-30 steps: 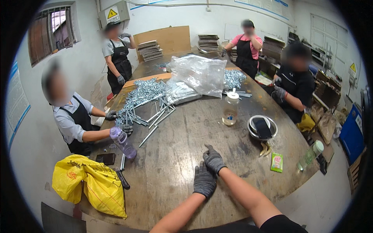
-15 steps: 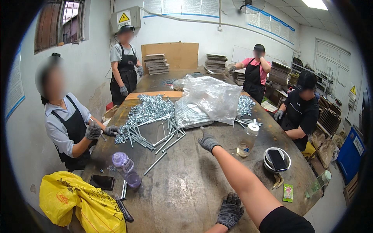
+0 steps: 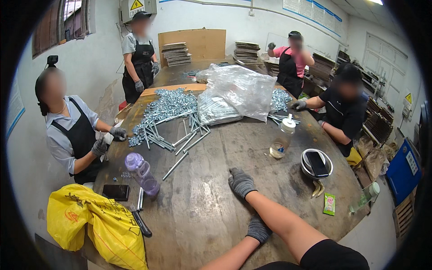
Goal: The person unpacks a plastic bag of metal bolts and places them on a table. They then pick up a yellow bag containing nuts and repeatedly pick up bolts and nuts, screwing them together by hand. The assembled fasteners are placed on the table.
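My right hand [image 3: 242, 182], in a grey knit glove, rests over the middle of the metal table [image 3: 202, 202]. Its fingers look curled in, and I see nothing in them. Under my right forearm lies my left hand [image 3: 259, 229], gloved alike, its fingers hidden by that arm. Beyond the right hand are loose long bolts [image 3: 175, 165], a heap of small shiny metal pieces [image 3: 166, 110] and a clear plastic bag [image 3: 243, 90] over more bolts.
Left stand a purple bottle [image 3: 143, 175], a phone [image 3: 116, 192], a black-handled tool [image 3: 141, 223] and a yellow bag [image 3: 96, 225]. Right are a clear pump bottle [image 3: 282, 139], a bowl [image 3: 306, 168] with a phone [image 3: 317, 163], a green packet [image 3: 329, 204] and a bottle [image 3: 365, 197]. Several co-workers surround the table.
My right hand has drawn back from near the plastic bag, its fingers now curled. My left hand has slipped beneath the right forearm. The view has tilted down; the co-worker in pink has raised a hand.
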{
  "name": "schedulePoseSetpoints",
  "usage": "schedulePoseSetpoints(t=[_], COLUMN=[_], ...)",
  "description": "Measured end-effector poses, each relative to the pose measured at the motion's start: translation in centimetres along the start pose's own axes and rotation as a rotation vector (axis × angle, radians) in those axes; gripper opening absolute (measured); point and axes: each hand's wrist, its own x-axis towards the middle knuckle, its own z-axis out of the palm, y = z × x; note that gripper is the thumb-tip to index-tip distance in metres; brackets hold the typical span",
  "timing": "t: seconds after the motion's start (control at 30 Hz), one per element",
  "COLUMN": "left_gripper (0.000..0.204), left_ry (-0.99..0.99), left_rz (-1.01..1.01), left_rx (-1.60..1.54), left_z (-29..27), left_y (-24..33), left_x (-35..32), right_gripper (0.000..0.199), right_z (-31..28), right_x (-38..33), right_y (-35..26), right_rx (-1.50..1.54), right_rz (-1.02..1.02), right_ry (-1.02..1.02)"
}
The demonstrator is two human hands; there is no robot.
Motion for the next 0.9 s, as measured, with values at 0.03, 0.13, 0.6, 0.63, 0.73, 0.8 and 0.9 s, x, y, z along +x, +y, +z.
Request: schedulePoseSetpoints(t=[0.03, 0.13, 0.6, 0.63, 0.73, 0.8, 0.9], left_gripper=[0.047, 0.047, 0.058, 0.057, 0.054, 0.049, 0.048], left_ry=[0.042, 0.108, -0.15, -0.105, -0.27, -0.053, -0.156], left_rz=[0.007, 0.082, -0.074, -0.079, -0.184, -0.192, -0.102], left_rx=[-0.026, 0.11, 0.297, 0.221, 0.055, -0.159, -0.14], left_z=[0.0, -1.3, -3.7, -3.2, -4.9, -2.8, -3.6], left_y=[-0.1, 1.3, 3.3, 3.0, 3.5, 1.6, 1.8], left_x=[0.0, 0.4, 1.5, 1.5, 2.0, 1.6, 0.8], right_gripper=[0.041, 0.041, 0.036, 0.036, 0.035, 0.03, 0.034], right_z=[-0.9, -0.7, 0.4, 0.6, 2.4, 2.4, 3.4], right_x=[-0.9, -0.7, 18.6, 20.2, 25.7, 27.4, 31.1], right_y=[-0.7, 0.2, -3.2, -3.6, -5.1, -9.3, -8.9], right_rx=[-0.021, -0.016, -0.066, -0.093, -0.247, -0.321, -0.552], right_rz=[0.001, -0.024, -0.219, -0.223, -0.386, -0.368, -0.522], right_ry=[-0.007, -0.03, 0.008, 0.02, 0.205, 0.114, 0.273])
